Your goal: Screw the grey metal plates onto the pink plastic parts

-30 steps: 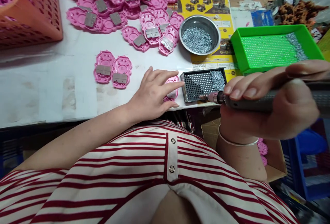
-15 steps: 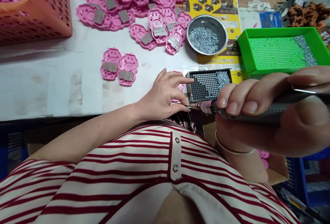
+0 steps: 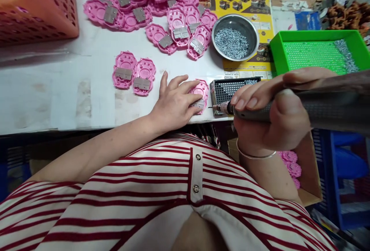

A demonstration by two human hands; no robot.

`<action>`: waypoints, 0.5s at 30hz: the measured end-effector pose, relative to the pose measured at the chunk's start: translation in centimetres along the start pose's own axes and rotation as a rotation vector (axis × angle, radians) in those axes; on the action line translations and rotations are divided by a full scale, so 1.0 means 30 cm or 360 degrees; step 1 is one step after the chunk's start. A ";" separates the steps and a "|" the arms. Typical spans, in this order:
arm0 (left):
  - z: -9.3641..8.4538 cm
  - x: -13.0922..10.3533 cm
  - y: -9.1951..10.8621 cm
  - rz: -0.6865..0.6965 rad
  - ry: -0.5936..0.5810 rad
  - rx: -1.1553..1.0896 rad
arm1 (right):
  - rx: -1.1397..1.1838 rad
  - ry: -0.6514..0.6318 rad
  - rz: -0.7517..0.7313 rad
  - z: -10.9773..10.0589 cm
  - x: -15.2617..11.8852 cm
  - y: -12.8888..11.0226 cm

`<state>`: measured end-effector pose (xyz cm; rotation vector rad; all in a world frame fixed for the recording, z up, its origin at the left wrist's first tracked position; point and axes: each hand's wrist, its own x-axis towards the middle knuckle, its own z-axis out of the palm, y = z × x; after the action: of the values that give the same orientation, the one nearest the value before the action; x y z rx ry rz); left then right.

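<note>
My left hand (image 3: pixel 175 101) lies with its fingers spread over a pink plastic shell (image 3: pixel 201 88) at the table's front edge. Its fingertips touch the shell near the flat metal plate, which they partly cover. My right hand (image 3: pixel 268 116) is wrapped round a dark electric screwdriver (image 3: pixel 254 113), held nearly level and pointing left. The thin bit ends just right of the pink shell; I cannot tell whether it carries a screw. Behind the screwdriver's front end sits a black perforated screw tray (image 3: pixel 228 89), with small screws at its right, partly hidden by my right hand.
Two pink shells (image 3: pixel 134 74) with metal plates lie to the left. More shells (image 3: pixel 179 24) are heaped at the back. A metal bowl (image 3: pixel 215 43) of screws, a green tray (image 3: pixel 277 51) and an orange basket (image 3: pixel 62 12) stand around. Below right is a cardboard box (image 3: pixel 313 166) with pink parts.
My left thumb and forefinger have left the screwdriver's tip, and the hand has settled on the pink shell, now more visible. My right hand has brought the screwdriver left and towards the shell.
</note>
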<state>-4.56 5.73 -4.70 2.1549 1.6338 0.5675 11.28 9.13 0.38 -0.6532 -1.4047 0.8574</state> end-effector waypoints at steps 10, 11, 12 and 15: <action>-0.019 0.030 0.009 -0.0041 -0.0056 -0.0025 | 0.0106 0.0199 -0.0082 0.014 -0.018 0.099; -0.020 0.031 0.010 -0.0036 -0.0055 -0.0016 | 0.0110 0.0211 -0.0082 0.016 -0.016 0.101; -0.020 0.032 0.011 -0.0032 -0.0054 -0.0007 | 0.0106 0.0226 -0.0073 0.019 -0.014 0.102; -0.020 0.034 0.011 -0.0022 -0.0061 0.0008 | 0.0076 0.0245 -0.0005 0.021 -0.010 0.105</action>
<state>-4.35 6.65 -3.93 2.1430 1.6306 0.5157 10.27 10.56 -2.33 -0.6662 -1.2431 0.8188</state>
